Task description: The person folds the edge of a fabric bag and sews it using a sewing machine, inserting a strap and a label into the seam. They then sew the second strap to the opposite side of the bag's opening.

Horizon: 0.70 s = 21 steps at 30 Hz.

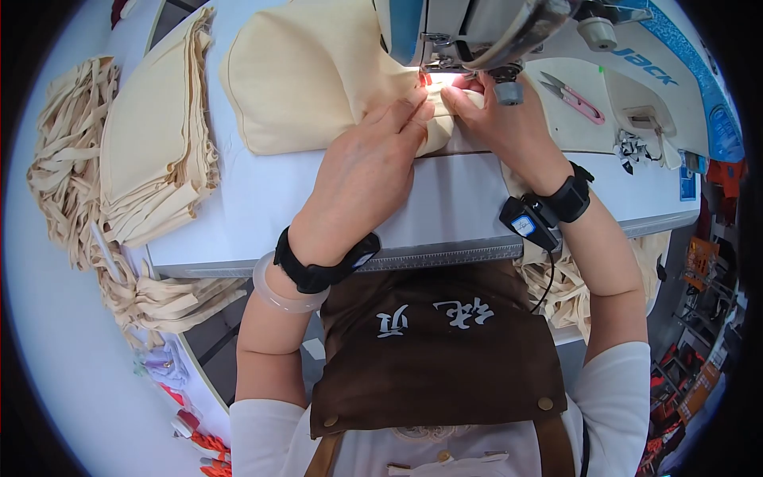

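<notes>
Cream fabric (298, 79) lies on the table and runs under the lit needle area of a sewing machine (469, 36). My left hand (377, 151) rests on the fabric with its fingers stretched toward the needle, pressing the cloth flat. Close by on the right, my right hand (501, 119) pinches the folded edge of the same fabric between thumb and fingers. The presser foot and needle are partly hidden by glare and my fingertips.
Pink-handled thread snips (574, 99) lie on the machine bed to the right. A stack of cream fabric panels (155, 135) is at the left, beside a heap of cream straps (71, 151). More cream strips (560, 294) hang below the table's ruler edge (445, 253).
</notes>
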{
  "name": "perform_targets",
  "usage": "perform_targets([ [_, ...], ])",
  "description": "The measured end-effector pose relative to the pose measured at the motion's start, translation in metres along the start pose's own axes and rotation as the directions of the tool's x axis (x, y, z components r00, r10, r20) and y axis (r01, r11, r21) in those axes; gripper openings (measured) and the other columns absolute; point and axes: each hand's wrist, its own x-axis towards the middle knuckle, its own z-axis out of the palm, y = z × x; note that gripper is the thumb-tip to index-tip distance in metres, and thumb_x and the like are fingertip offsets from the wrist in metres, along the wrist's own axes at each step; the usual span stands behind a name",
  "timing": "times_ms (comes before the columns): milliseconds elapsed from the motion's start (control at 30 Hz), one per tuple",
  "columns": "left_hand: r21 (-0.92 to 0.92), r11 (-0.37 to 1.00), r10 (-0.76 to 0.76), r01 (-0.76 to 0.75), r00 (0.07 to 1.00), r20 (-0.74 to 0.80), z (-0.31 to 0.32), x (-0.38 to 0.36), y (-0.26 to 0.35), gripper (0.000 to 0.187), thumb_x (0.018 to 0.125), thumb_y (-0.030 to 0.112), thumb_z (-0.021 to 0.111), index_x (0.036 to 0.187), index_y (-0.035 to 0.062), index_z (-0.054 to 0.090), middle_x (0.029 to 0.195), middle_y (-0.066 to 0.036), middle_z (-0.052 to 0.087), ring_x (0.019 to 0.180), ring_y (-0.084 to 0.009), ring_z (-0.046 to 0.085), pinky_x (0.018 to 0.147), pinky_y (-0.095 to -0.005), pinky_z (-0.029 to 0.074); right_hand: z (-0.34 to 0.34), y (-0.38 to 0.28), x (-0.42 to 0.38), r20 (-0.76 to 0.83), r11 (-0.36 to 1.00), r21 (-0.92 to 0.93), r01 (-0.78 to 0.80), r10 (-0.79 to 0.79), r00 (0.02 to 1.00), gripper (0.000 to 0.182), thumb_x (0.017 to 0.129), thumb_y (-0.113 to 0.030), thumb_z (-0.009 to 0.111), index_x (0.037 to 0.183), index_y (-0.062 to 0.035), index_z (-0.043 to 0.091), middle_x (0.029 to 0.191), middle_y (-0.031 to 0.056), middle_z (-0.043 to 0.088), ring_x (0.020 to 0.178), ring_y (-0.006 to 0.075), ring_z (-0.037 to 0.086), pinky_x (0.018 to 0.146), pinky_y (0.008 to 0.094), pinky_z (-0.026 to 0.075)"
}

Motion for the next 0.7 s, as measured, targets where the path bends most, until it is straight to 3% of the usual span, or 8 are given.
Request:
perform_targets([
  [33,0.0,1.0,0.0,0.0,1.0,0.004,0.0,0.0,0.0,0.046,0.074,-0.006,0.059,0.119,0.0006,0.066,0.134,-0.009,0.059,0.11,-0.029,0.061,0.091,-0.0385,0.053,0.0,0.0,-0.001,0.003,1.0,-0.025,0.016,-0.016,1.0,0.026,0.086,-0.023,0.073,0.098,-0.0013,0.066,0.083,0.0094,0.073,0.072,0.028,0.071,0.065,0.0362,0.055],
  [133,0.011,1.0,0.009,-0.009,1.0,-0.001,-0.002,0.001,-0.001,0.045,0.076,-0.005,0.058,0.12,0.0,0.065,0.132,-0.01,0.059,0.108,-0.0293,0.062,0.088,-0.0391,0.054,-0.001,-0.002,0.001,0.023,0.998,0.043,-0.042,0.041,0.999,0.047,0.088,-0.042,0.067,0.084,0.0046,0.067,0.076,0.0239,0.068,0.078,0.0416,0.067,0.074,0.0468,0.055],
  [333,0.013,1.0,0.018,-0.018,1.0,0.006,-0.004,0.004,-0.003,0.046,0.077,-0.006,0.058,0.122,0.0007,0.064,0.124,-0.012,0.061,0.103,-0.0304,0.064,0.082,-0.0403,0.054,0.005,0.001,0.0,-0.085,0.994,0.059,0.089,-0.084,0.993,0.048,0.088,-0.043,0.067,0.08,0.0051,0.067,0.074,0.0234,0.068,0.077,0.0416,0.066,0.074,0.0467,0.054],
  [433,0.003,1.0,0.017,-0.017,1.0,0.008,-0.004,0.004,-0.004,0.046,0.077,-0.006,0.059,0.122,0.0012,0.064,0.124,-0.012,0.061,0.103,-0.0309,0.064,0.082,-0.0403,0.054,0.004,0.001,0.0,-0.035,0.997,0.081,0.008,-0.005,0.999,0.049,0.087,-0.043,0.068,0.079,0.0049,0.067,0.074,0.0233,0.067,0.076,0.0415,0.066,0.073,0.0464,0.054],
  [600,0.011,1.0,0.005,-0.005,1.0,0.019,-0.005,0.006,-0.006,0.044,0.077,-0.005,0.059,0.12,0.001,0.065,0.121,-0.012,0.062,0.103,-0.0309,0.064,0.083,-0.0401,0.054,0.012,0.009,-0.003,-0.072,0.996,-0.048,0.081,-0.084,0.994,0.048,0.087,-0.043,0.069,0.081,0.0049,0.068,0.075,0.0242,0.067,0.076,0.0414,0.067,0.072,0.0466,0.055],
  [700,0.004,1.0,0.026,-0.026,1.0,-0.01,-0.004,0.006,-0.007,0.042,0.077,-0.005,0.058,0.119,0.0008,0.065,0.119,-0.012,0.063,0.103,-0.0309,0.064,0.084,-0.0401,0.054,0.007,0.005,-0.001,-0.041,0.999,0.015,0.047,-0.047,0.998,0.049,0.087,-0.043,0.069,0.081,0.0057,0.068,0.075,0.0247,0.067,0.076,0.0417,0.067,0.072,0.0467,0.055],
])
